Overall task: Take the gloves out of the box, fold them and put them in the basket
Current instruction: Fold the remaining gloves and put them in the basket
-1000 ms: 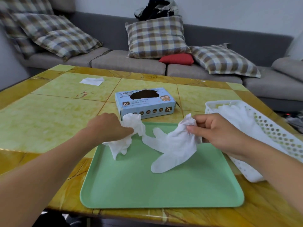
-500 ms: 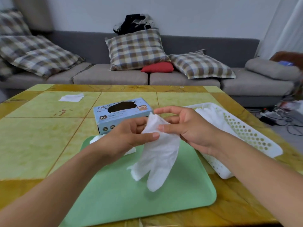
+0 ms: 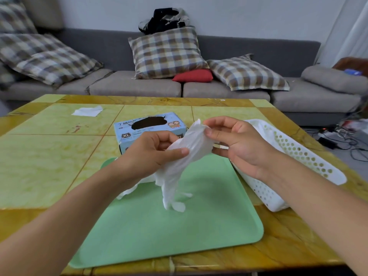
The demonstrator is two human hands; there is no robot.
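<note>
Box [image 3: 127, 126] front hidden behind left hand [image 3: 153, 154]; second glove [image 3: 129, 191], centre frame, mostly hidden under left wrist; table [image 3: 39, 156] cut off at bottom edge.

Nearest on the table [image 3: 49, 156]: a tray [image 3: 179, 236]. Directly behind the tray: the glove box [image 3: 127, 134], opening on top. Right of the tray and box: the basket [image 3: 298, 156], gloves inside it. Above the tray, between box and viewer: 1 glove [image 3: 185, 156] hanging, pinched by the left hand [image 3: 151, 154] on its left and the right hand [image 3: 239, 144] on its right. On the tray, under the left wrist: a second glove [image 3: 129, 191]. Far left on the table: a tissue [image 3: 87, 111]. Behind the table: a sofa [image 3: 139, 88] carrying cushions [image 3: 167, 54].
</note>
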